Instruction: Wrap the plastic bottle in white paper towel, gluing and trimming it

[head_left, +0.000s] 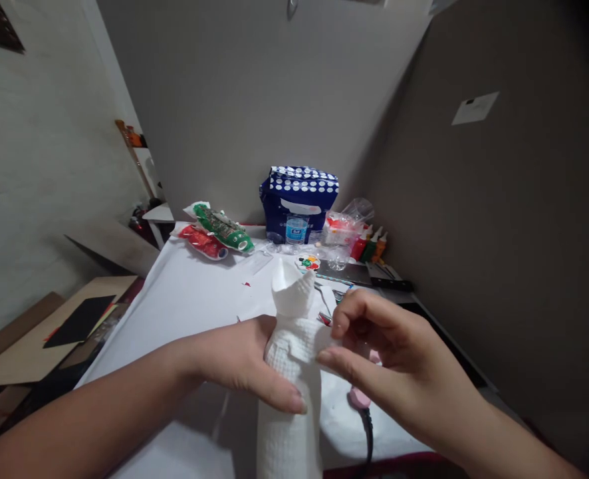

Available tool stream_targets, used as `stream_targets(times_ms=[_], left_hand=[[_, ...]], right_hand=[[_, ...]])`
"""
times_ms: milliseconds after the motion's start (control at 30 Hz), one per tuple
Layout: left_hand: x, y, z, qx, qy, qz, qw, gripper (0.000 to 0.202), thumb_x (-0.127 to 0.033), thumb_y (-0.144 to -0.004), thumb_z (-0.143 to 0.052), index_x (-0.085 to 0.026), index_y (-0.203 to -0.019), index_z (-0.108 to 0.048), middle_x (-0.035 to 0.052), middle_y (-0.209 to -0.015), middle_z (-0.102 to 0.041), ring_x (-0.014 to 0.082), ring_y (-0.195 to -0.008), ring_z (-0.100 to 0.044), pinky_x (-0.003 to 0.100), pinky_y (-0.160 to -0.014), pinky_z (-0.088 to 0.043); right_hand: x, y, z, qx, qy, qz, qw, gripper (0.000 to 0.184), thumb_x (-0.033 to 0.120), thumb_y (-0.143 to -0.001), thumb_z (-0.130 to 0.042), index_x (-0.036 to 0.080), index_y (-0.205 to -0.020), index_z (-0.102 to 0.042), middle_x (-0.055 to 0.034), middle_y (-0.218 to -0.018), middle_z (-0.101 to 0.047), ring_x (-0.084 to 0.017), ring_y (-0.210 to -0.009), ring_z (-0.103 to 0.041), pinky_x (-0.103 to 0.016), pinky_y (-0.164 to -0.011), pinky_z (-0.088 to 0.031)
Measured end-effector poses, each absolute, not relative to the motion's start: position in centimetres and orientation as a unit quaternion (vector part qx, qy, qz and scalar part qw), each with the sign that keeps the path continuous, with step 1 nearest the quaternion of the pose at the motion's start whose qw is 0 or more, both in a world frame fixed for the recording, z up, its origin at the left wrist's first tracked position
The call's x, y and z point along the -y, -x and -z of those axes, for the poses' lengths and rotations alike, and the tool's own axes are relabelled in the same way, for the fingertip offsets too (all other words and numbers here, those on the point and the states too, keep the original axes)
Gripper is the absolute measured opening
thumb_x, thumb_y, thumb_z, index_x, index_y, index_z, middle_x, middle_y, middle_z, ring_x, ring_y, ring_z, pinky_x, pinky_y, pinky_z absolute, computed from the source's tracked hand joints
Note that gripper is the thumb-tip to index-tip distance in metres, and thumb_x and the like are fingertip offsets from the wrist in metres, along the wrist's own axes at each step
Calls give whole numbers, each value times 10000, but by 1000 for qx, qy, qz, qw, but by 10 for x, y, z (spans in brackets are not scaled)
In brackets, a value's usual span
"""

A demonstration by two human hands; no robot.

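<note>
A white fish-shaped form [294, 432], covered in a dimpled, cloth-like sheet, stands upright in front of me. Its forked, hollow-looking tail [292, 293] points up. My left hand [247, 362] is wrapped around the body below the tail, thumb across the front and fingers hidden behind. On the right side of the body, a small white flap [326, 336] sticks out. The thumb and index finger of my right hand [381, 346] close on this flap. Partly behind my right hand lies a pink object [359, 398] with a black cord [367, 432].
Red [202, 241] and green [223, 228] decorated fish lie at the back left of the white-covered table [175, 319]. A blue bag [299, 205], paint bottles [370, 245] and a paint palette [308, 263] stand or lie farther back. Tools [327, 296] lie behind the tail.
</note>
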State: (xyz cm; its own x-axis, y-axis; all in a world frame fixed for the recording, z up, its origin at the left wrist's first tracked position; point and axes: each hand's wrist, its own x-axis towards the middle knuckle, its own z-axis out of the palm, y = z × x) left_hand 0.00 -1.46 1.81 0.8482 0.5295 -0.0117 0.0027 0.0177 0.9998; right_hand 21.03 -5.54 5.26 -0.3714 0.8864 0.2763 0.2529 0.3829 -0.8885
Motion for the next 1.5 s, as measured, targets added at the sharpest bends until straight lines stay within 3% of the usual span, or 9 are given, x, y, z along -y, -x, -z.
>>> stream_targets(times_ms=[100, 200, 433, 600, 767, 1133, 1500], left_hand=[[15, -1, -18, -211, -673, -202, 680, 496, -194, -713, -778, -204, -1188, -636, 38, -1044, -698, 251, -1019, -627, 352, -897, -495], [17, -1, -17, -227, -668, -193, 682, 569, -237, -700, -803, -202, -1232, -603, 47, -1071, -693, 249, -1023, -631, 345, -881, -505], [18, -3, -19, -250, -676, -204, 662, 560, -231, -694, -800, -210, -1219, -606, 28, -980, -699, 240, -963, -635, 362, -861, -510], [19, -4, -21, -254, -669, -207, 666, 658, -222, -687, -807, -229, -1292, -550, 22, -955, -706, 237, -949, -634, 398, -888, -508], [21, -4, -21, -248, -658, -202, 681, 554, -242, -678, -812, -199, -1194, -615, 46, -998, -701, 258, -974, -636, 417, -891, -508], [21, -4, -23, -236, -670, -202, 674, 542, -215, -708, -786, -207, -1219, -604, 36, -1032, -690, 251, -1006, -623, 377, -885, -504], [19, -2, -19, -235, -699, -215, 640, 680, -284, -694, -799, -222, -1314, -529, 68, -1193, -632, 250, -1046, -601, 359, -885, -497]], right_hand=[[52, -212, -47, 732, 401, -379, 399, 189, 137, -798, -671, 221, -843, -508, 31, -807, -511, -74, -595, -482, -182, -481, -432], [48, -217, -45, 707, 404, -447, 371, 251, 158, -806, -685, 245, -930, -485, 30, -880, -511, -48, -548, -468, -168, -436, -430], [34, -214, -42, 616, 404, -588, 334, 470, 250, -706, -810, 300, -979, -430, 46, -845, -564, -75, -503, -467, -146, -298, -393], [32, -214, -41, 596, 395, -615, 332, 421, 275, -760, -767, 279, -1009, -427, 40, -814, -577, -47, -420, -461, -147, -275, -394], [31, -216, -41, 595, 385, -630, 318, 421, 267, -765, -766, 296, -998, -417, 54, -780, -586, -57, -408, -473, -169, -287, -439], [27, -215, -37, 608, 404, -610, 307, 400, 249, -771, -752, 309, -984, -419, 55, -825, -581, -65, -458, -464, -196, -309, -501], [27, -212, -37, 619, 401, -600, 311, 379, 224, -786, -729, 312, -972, -411, 73, -819, -599, -58, -426, -449, -164, -271, -445]])
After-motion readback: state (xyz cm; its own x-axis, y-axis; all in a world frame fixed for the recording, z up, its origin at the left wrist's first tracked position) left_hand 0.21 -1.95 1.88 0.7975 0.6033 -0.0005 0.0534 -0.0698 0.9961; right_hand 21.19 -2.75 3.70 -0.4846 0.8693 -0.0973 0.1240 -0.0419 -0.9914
